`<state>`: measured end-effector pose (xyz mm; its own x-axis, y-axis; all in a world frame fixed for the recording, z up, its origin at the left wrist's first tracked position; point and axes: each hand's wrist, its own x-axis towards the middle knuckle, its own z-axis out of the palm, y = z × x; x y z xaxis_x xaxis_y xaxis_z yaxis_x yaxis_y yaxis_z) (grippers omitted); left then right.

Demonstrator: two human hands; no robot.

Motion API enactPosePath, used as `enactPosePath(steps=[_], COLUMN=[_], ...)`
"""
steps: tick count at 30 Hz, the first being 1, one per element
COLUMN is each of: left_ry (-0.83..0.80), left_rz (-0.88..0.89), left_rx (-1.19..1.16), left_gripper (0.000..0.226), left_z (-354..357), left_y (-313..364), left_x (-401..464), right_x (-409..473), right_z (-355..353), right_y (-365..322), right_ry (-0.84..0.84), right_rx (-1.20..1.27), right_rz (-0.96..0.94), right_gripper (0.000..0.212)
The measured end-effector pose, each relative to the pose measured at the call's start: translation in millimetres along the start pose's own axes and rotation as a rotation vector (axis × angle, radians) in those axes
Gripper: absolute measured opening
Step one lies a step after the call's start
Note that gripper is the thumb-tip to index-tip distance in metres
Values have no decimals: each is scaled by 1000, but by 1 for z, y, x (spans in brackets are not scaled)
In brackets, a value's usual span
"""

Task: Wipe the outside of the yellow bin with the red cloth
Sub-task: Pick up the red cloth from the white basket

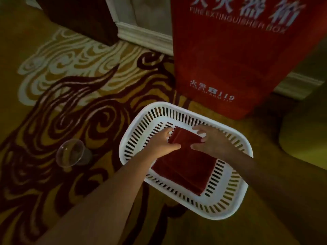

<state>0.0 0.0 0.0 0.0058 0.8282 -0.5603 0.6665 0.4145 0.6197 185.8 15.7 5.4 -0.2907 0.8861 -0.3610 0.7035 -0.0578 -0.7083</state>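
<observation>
A folded red cloth (187, 165) lies in a white slotted basket (136, 121) on the patterned carpet. My left hand (161, 144) grips the cloth's far left corner, thumb on top. My right hand (212, 140) pinches the far right corner of the same cloth. Both hands are inside the basket. A yellow-green rounded form (306, 133) at the right edge may be the yellow bin; only part of it shows.
A red fire extinguisher box (235, 55) stands right behind the basket. A clear plastic cup (70, 152) lies on the carpet to the left. Dark wooden furniture (79, 15) and white skirting (145, 36) are at the back.
</observation>
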Motion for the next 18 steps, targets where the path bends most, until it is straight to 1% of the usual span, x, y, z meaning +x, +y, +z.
enactPosePath(steps=[1,3,6,9,12,14,16,18], left_ry=[14,28,92,163,196,201,140,69], left_rz=[-3,5,6,-1,-20,-75,-104,-129], left_rx=[22,69,149,129,87,7,-41,-147], left_gripper=[71,56,41,28,21,25,25,19], left_z=[3,9,20,26,30,29,26,21], left_y=[-2,-7,-16,-21,-25,-27,-24,-22], left_x=[1,1,2,8,10,10,9,6], right_x=[4,9,10,8,7,8,11,12], right_z=[3,5,6,12,20,23,22,19], right_y=[-1,-3,1,10,17,19,20,20], right_ry=[21,65,18,-23,18,62,80,58], right_rx=[-55,-147,-231,-321,-419,-420,-346,-274], right_rz=[-5,12,79,121,116,128,174,211], right_gripper=[60,61,65,63,59,52,40,29])
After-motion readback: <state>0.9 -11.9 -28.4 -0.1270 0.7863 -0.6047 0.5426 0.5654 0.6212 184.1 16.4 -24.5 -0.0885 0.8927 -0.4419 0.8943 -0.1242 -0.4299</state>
